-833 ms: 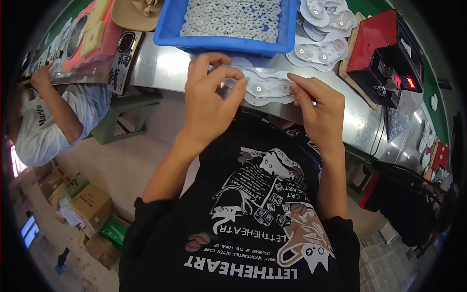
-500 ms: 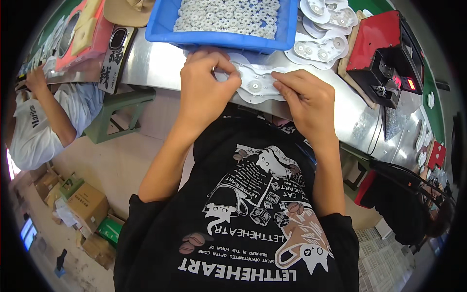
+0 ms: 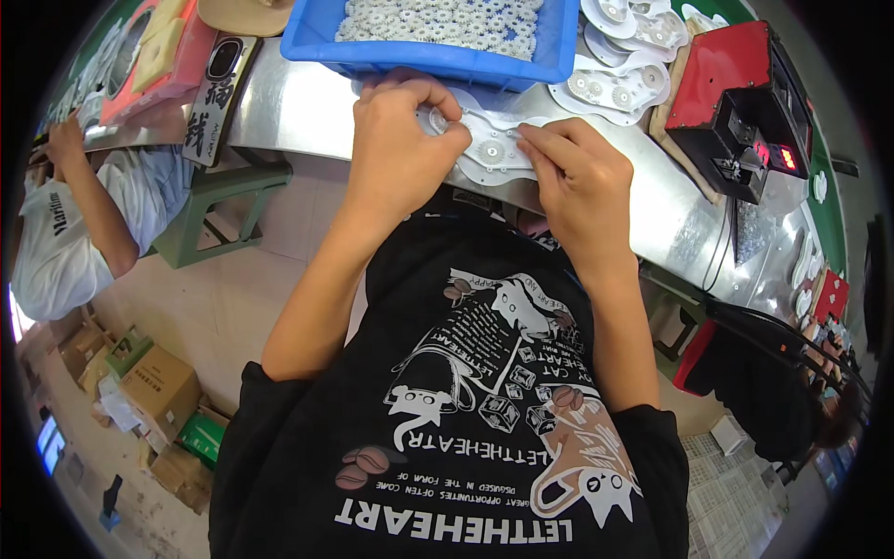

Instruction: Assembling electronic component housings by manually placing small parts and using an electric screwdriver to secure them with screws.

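Note:
A white plastic gear housing (image 3: 477, 173), a long curved plate with a small white gear (image 3: 492, 152) near its middle, lies level at the front edge of the metal table. My left hand (image 3: 405, 140) is closed at its left end, thumb and forefinger brought together over the plate, other fingers curled behind. Whether a small part sits in that pinch is hidden. My right hand (image 3: 585, 177) pinches the right end between thumb and fingertips, covering that end. Just beyond stands a blue plastic bin (image 3: 428, 58) holding many small white gears (image 3: 438, 23).
Similar housings with gears (image 3: 615, 86) are stacked right of the bin. Further right is a red and black machine (image 3: 726, 93) with a lit display. A phone (image 3: 222, 65) lies on the left, near a pink container (image 3: 191, 70). Another person (image 3: 88, 214) works at far left.
The view has shifted slightly. Both hands stay on the housing; the right fingertips have come slightly inward along its right end.

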The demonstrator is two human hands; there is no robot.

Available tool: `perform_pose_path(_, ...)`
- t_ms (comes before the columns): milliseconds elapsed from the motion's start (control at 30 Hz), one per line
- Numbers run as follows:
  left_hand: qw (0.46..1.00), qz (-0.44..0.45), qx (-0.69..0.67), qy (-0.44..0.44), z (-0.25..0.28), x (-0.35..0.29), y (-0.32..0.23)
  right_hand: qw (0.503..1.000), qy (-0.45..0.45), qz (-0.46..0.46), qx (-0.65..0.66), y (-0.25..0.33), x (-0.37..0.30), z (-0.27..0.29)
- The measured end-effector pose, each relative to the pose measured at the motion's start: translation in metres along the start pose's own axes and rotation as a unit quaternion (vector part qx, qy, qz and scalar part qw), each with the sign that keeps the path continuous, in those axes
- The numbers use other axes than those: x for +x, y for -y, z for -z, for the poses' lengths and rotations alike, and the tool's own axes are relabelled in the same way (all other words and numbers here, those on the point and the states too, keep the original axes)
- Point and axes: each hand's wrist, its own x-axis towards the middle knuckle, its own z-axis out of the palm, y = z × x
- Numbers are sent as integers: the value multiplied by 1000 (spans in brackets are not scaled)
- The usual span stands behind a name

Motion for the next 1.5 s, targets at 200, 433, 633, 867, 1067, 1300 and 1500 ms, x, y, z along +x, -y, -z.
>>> perform_pose_path(200,999,-29,-12,1,0,-1,5,998,-12,17,-53,3,-2,-2)
perform_pose_path(433,999,-42,-2,-5,-1,-2,6,998,-42,21,-31,-7,-1,-4)
perform_pose_path(633,998,-55,27,-6,-1,0,7,999,7,36,22,-13,1,2)
perform_pose_path(867,998,-59,-6,-14,-4,-1,6,996,72,44,40,-14,8,13)
perform_pose_path(1067,996,-81,1,-31,-6,-3,7,991,117,-49,41,-10,13,35)
perform_pose_path(1300,993,-107,-1,-46,-7,-5,9,978,175,-108,35,-4,20,33)
perform_pose_path(1500,993,-110,1,-52,-7,-7,8,970,146,-193,40,-2,22,26)
